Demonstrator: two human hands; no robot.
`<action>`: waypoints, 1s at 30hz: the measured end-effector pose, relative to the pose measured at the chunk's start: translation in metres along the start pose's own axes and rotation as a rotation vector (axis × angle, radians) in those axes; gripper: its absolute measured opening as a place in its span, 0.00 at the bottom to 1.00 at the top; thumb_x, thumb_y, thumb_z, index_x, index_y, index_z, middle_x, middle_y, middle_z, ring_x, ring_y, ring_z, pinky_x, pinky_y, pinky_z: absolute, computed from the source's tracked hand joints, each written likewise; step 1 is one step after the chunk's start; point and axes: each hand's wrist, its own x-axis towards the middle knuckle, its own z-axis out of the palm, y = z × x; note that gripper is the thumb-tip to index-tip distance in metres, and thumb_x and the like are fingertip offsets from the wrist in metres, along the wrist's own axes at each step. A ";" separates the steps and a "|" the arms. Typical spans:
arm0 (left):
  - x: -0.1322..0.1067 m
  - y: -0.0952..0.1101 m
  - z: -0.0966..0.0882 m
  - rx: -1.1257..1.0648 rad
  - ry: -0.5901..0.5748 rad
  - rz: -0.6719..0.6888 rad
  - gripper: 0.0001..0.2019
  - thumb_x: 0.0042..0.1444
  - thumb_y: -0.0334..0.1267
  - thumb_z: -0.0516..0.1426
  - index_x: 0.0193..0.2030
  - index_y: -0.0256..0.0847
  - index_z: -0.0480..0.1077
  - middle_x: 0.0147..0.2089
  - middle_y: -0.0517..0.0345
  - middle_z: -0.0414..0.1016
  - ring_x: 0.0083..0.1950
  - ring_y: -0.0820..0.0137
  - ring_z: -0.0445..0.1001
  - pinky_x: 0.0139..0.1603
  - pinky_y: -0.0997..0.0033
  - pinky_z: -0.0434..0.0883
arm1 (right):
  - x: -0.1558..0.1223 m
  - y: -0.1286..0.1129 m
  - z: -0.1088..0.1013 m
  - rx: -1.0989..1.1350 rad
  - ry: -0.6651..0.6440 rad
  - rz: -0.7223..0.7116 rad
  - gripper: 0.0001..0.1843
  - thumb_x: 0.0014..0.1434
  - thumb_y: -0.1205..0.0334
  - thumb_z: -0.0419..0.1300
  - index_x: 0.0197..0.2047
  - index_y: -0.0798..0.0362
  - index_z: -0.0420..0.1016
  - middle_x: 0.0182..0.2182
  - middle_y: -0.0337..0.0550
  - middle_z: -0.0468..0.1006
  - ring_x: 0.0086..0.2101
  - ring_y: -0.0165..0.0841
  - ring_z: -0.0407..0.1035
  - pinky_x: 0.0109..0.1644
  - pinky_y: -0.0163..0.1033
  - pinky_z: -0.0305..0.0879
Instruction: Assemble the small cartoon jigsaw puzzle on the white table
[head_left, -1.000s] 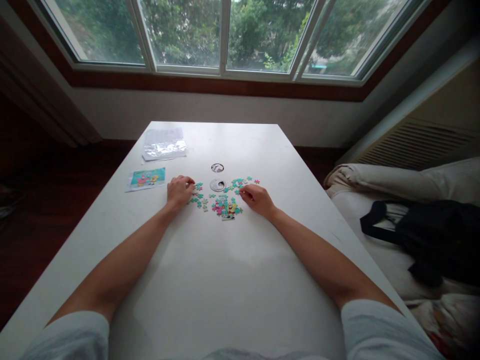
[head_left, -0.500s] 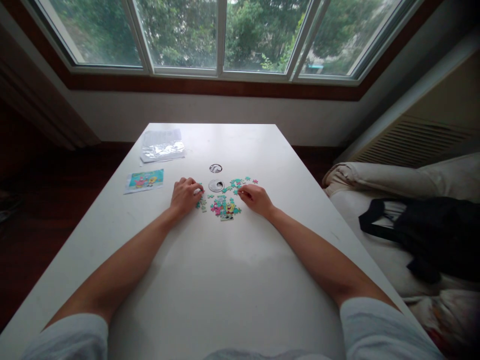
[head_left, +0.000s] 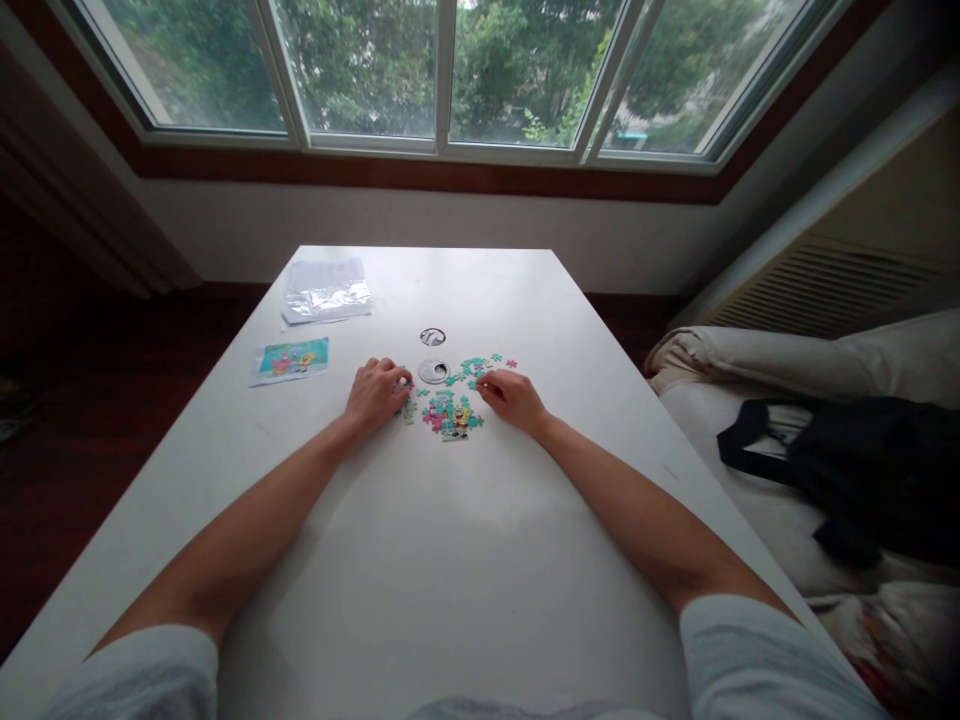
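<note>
A partly joined cartoon jigsaw (head_left: 452, 415) lies on the white table (head_left: 420, 560), with loose teal and pink pieces (head_left: 480, 365) scattered behind it. My left hand (head_left: 377, 393) rests curled on the table over the loose pieces left of the jigsaw, fingertips pinched on small pieces. My right hand (head_left: 512, 398) sits just right of the jigsaw, fingers curled and pinched at a piece near the loose ones. What each pinch holds is too small to name.
A printed reference picture (head_left: 291, 360) lies at the left. A clear plastic bag (head_left: 325, 291) is further back. Two round cable grommets (head_left: 433, 370) sit in the table's middle. A bed with a black bag (head_left: 862, 470) stands to the right. Windows fill the far wall.
My left hand has slid right, towards the jigsaw, covering the loose pieces there. My right hand has hardly moved.
</note>
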 end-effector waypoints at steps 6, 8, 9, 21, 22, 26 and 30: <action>0.000 -0.001 0.002 -0.028 -0.006 0.033 0.12 0.64 0.42 0.58 0.49 0.50 0.82 0.46 0.50 0.76 0.48 0.58 0.69 0.53 0.56 0.67 | 0.000 0.002 0.001 -0.004 -0.014 0.004 0.08 0.68 0.60 0.58 0.37 0.50 0.76 0.26 0.38 0.71 0.28 0.31 0.63 0.37 0.37 0.59; 0.001 0.000 0.002 -0.030 -0.018 0.046 0.12 0.64 0.42 0.58 0.49 0.50 0.82 0.45 0.50 0.76 0.48 0.58 0.69 0.53 0.57 0.66 | 0.000 0.002 0.001 -0.009 -0.018 0.008 0.09 0.68 0.59 0.58 0.37 0.50 0.76 0.26 0.38 0.71 0.28 0.31 0.62 0.37 0.37 0.59; 0.001 0.000 0.002 -0.029 -0.026 0.052 0.12 0.64 0.42 0.58 0.49 0.50 0.82 0.45 0.50 0.76 0.48 0.59 0.69 0.53 0.57 0.66 | 0.000 0.003 0.001 -0.012 -0.021 0.010 0.09 0.68 0.59 0.58 0.37 0.50 0.76 0.26 0.38 0.71 0.28 0.31 0.62 0.37 0.37 0.59; -0.004 0.023 -0.014 0.226 -0.082 0.156 0.10 0.66 0.40 0.56 0.46 0.48 0.80 0.47 0.46 0.75 0.51 0.56 0.68 0.50 0.55 0.64 | 0.000 0.000 0.000 0.003 -0.034 0.022 0.11 0.69 0.58 0.57 0.37 0.50 0.77 0.28 0.40 0.74 0.28 0.31 0.64 0.37 0.37 0.61; -0.004 0.024 -0.015 0.229 -0.086 0.152 0.10 0.66 0.40 0.55 0.46 0.47 0.79 0.48 0.46 0.75 0.51 0.56 0.69 0.50 0.56 0.64 | 0.000 0.000 0.000 0.002 -0.036 0.026 0.11 0.69 0.57 0.57 0.38 0.50 0.77 0.28 0.40 0.74 0.28 0.31 0.64 0.37 0.37 0.61; -0.002 0.021 -0.013 0.166 -0.111 0.135 0.10 0.66 0.40 0.55 0.47 0.47 0.78 0.48 0.47 0.75 0.51 0.57 0.69 0.51 0.57 0.66 | 0.000 0.001 0.001 -0.002 -0.039 0.033 0.11 0.69 0.57 0.57 0.37 0.50 0.77 0.28 0.40 0.75 0.28 0.31 0.64 0.37 0.36 0.61; 0.000 0.014 -0.009 0.030 -0.153 0.164 0.10 0.64 0.40 0.56 0.48 0.47 0.77 0.48 0.49 0.74 0.49 0.59 0.70 0.51 0.59 0.69 | -0.001 0.003 0.001 -0.007 -0.039 0.027 0.10 0.69 0.58 0.57 0.38 0.50 0.77 0.28 0.40 0.75 0.28 0.31 0.65 0.37 0.36 0.61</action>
